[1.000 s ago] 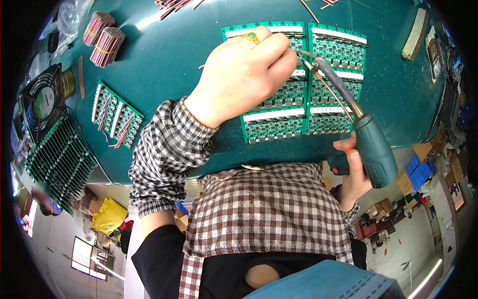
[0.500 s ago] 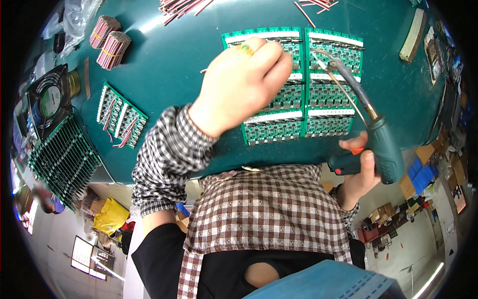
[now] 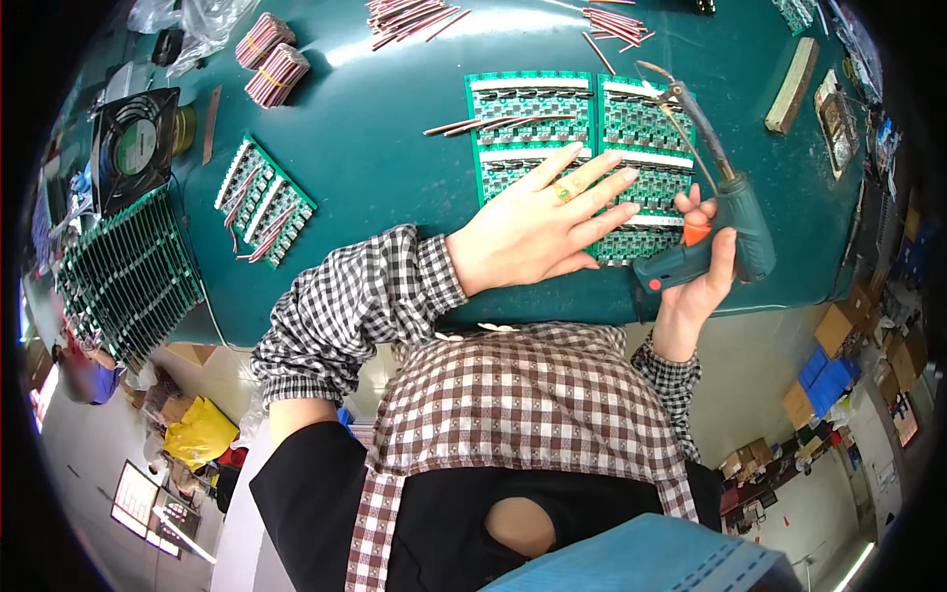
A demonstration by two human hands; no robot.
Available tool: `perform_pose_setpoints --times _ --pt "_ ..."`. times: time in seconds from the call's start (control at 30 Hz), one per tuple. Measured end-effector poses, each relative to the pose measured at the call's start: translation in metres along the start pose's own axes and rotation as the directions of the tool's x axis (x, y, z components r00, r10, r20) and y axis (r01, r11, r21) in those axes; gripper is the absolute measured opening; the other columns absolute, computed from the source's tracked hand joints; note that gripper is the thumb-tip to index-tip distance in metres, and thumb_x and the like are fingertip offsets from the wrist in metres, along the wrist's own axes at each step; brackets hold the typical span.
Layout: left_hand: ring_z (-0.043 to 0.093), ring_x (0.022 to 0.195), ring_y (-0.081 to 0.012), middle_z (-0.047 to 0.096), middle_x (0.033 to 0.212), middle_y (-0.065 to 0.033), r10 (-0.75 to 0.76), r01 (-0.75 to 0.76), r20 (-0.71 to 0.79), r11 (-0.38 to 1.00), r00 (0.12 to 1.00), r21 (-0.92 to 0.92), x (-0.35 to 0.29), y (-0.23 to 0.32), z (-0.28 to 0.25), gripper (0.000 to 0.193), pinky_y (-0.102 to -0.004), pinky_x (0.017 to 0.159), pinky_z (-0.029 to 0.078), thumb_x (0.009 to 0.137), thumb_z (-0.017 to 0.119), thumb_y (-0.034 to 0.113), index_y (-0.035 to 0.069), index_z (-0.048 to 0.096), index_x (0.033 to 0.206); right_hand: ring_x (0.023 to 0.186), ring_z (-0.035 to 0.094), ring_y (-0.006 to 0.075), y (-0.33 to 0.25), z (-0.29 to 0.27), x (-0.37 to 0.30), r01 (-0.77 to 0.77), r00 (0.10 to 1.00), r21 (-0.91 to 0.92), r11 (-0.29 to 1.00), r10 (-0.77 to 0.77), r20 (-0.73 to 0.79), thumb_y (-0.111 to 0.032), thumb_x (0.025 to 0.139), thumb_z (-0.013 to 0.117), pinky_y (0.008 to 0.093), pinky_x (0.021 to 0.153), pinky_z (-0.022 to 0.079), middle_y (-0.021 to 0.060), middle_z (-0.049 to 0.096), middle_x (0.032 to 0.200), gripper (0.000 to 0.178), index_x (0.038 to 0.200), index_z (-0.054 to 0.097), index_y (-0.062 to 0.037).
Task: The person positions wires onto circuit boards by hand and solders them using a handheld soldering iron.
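Two green circuit board panels [image 3: 533, 87] lie side by side on the table, each with rows of white strips and small parts. My left hand [image 3: 552, 212] is spread flat over their lower middle, fingers pointing right and holding nothing; it covers part of both panels. Above it, a few short red-and-black wires [image 3: 493, 124] lie across the left panel. My right hand [image 3: 705, 261] grips a dark green gun-shaped soldering iron [image 3: 742, 227] with an orange trigger. Its metal tip, with a thin feed tube alongside, reaches over the top of the right panel.
Loose wires [image 3: 409, 18] lie at the far edge, with bundled wires [image 3: 276, 74] at the far left. A smaller wired board [image 3: 264, 202] sits left. Beyond it stand a black fan [image 3: 133, 143] and a rack of boards [image 3: 133, 271]. A pale bar [image 3: 792, 87] lies at the right.
My left hand has gone from closed above the left panel to spread flat, lower and to the right. The wires on that panel now show. The soldering iron sits slightly higher and further left in view.
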State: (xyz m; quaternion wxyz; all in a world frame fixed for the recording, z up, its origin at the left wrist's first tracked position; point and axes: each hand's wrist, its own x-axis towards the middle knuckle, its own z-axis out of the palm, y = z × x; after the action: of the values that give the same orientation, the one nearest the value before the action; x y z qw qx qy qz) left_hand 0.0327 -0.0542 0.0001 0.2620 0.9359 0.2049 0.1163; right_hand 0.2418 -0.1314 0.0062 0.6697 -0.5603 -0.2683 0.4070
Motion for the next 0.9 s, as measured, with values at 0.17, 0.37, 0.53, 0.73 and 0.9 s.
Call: perform_pose_setpoints --times 0.17,0.37,0.53,0.73,0.9 --pt "0.027 0.144 -0.0298 0.031 0.154 -0.0128 0.032 -0.031 -0.011 0.999 0.999 0.034 -0.011 -0.005 -0.002 0.066 -0.0511 0.115 0.024 0.087 0.060 0.042 0.014 0.041 0.143 0.103 0.064 0.0297 0.001 0.013 -0.008 -0.010 1.000 -0.029 1.000 0.011 0.007 -0.025 0.097 0.056 0.0479 0.109 0.039 0.0110 0.064 0.100 0.034 0.115 0.056 0.0029" --pt "0.028 0.143 -0.0308 0.031 0.154 -0.0138 0.059 -0.057 -0.042 0.998 0.997 0.032 -0.031 -0.006 -0.001 0.061 -0.0502 0.115 0.024 0.090 0.058 0.039 0.013 0.041 0.143 0.102 0.064 0.0295 0.008 0.018 -0.024 -0.053 0.998 0.025 0.998 0.054 -0.035 -0.020 0.096 0.056 0.0456 0.102 0.046 0.0143 0.063 0.108 0.034 0.120 0.054 0.0035" --pt "0.039 0.136 -0.0314 0.044 0.143 -0.0137 0.035 -0.038 -0.185 0.999 0.982 -0.013 -0.041 0.008 -0.036 0.055 -0.0461 0.111 0.032 0.088 0.065 0.031 0.011 0.051 0.137 0.101 0.064 0.0290 0.005 0.019 -0.021 -0.040 0.997 0.040 0.998 0.042 -0.068 -0.022 0.099 0.052 0.0453 0.100 0.047 0.0115 0.063 0.103 0.030 0.115 0.055 0.0027" --pt "0.062 0.070 -0.0212 0.061 0.100 -0.0161 -0.005 -0.690 -0.727 0.310 0.687 -0.654 -0.028 0.059 -0.124 0.028 -0.0342 0.054 0.048 0.084 0.066 0.003 0.020 0.072 0.106 0.092 0.067 0.0284 0.006 -0.013 -0.004 -0.104 0.982 0.251 0.962 0.139 -0.126 -0.022 0.101 0.047 0.0495 0.103 0.045 0.0119 0.064 0.096 0.029 0.112 0.055 0.0041" --pt "0.062 0.073 -0.0211 0.061 0.101 -0.0158 -0.097 -0.607 -0.684 0.381 0.723 -0.697 -0.032 0.063 -0.118 0.026 -0.0334 0.057 0.048 0.085 0.065 0.003 0.016 0.070 0.107 0.093 0.067 0.0288 0.009 -0.006 -0.005 -0.015 0.997 0.190 0.982 0.030 -0.073 -0.023 0.101 0.047 0.0513 0.103 0.045 0.0120 0.063 0.101 0.030 0.115 0.054 0.0032"
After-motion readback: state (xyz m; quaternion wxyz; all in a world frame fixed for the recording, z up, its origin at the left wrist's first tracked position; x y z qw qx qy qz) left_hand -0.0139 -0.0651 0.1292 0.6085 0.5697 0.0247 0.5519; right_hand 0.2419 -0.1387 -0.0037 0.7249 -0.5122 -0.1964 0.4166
